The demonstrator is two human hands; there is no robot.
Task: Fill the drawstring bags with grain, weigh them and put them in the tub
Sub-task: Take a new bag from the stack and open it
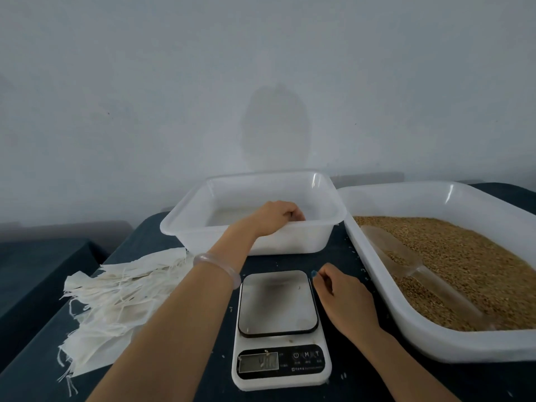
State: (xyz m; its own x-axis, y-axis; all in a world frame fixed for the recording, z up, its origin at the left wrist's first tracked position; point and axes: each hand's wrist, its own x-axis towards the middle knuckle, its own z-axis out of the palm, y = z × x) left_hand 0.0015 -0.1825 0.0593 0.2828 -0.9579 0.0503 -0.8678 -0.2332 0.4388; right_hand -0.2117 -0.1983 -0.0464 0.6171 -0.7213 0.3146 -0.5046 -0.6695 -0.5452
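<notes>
— Where is your free path?
— Over the bare cloth [293, 261] between tub [185, 227] and scale [278, 303].
— What blocks you?
— The grain tray [377, 274] wall at right and the bag pile [116, 300] at left. Your left forearm [185, 309] crosses between pile and scale. Your right hand [345, 297] fills the scale-to-tray gap.

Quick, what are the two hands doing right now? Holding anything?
Left hand: fingers curled over the tub; cannot tell if holding anything.
Right hand: loosely curled beside the scale, holding nothing.

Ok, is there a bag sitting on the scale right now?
No, the scale shows bare metal across its whole platform, while the empty bags lie piled to its left.
</notes>
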